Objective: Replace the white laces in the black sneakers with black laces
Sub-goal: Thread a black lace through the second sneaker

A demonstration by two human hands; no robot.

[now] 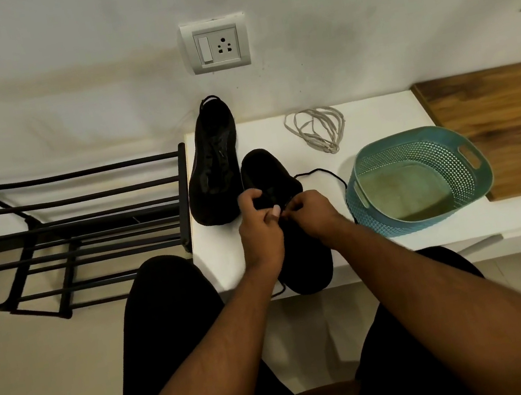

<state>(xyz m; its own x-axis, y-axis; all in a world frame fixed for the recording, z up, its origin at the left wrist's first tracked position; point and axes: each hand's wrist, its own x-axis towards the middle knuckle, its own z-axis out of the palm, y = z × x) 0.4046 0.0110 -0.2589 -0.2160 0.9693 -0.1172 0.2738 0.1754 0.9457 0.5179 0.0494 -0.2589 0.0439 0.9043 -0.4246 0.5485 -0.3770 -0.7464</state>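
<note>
Near sneaker [291, 223] lies on the white counter [374, 121], toe pointing away, heel at the front edge; second sneaker [213, 167] stands just beside it to the left, leaning toward the wall. Removed white laces [317, 130] lie coiled further back on the counter, apart from both shoes. Teal basket [419, 179] sits to the right, close to the near sneaker. Left hand [259, 228] has its fingers curled at the tongue and eyelet area; right hand [310, 211] pinches narrowly, apparently on the black lace [324, 172] — a loop of it trails out to the right toward the basket. Exact eyelet cannot be told; everything there is black on black. Judgement: threading of the near sneaker is in progress. To do it well — steady the eyelet row with the left hand, feed the lace tip straight through, draw the slack out evenly, and keep the trailing loop from snagging on the basket. Check both ends stay equal in length.
</note>
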